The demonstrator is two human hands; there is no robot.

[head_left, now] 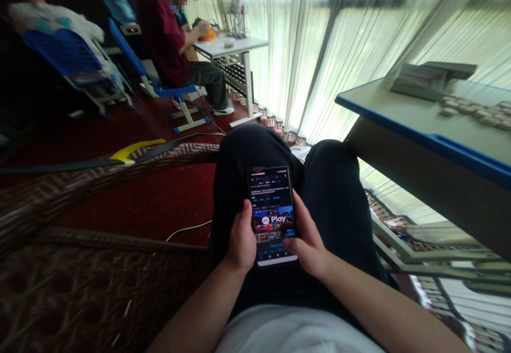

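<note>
A dark smartphone [271, 204] with a lit screen rests over my lap, above my knees in dark trousers. My left hand [240, 238] wraps the phone's lower left edge, thumb lying on the side of the screen. My right hand [307, 241] grips the lower right edge, its thumb bent onto the bottom of the screen. Both hands are closed round the phone.
A blue-edged table [423, 129] stands to my right, bearing a stack of books [429, 79] and small tiles [475, 111]. A wicker seat arm [99, 172] runs at my left. Far back, a person in a dark red top [162, 33] sits at a white table [231, 47].
</note>
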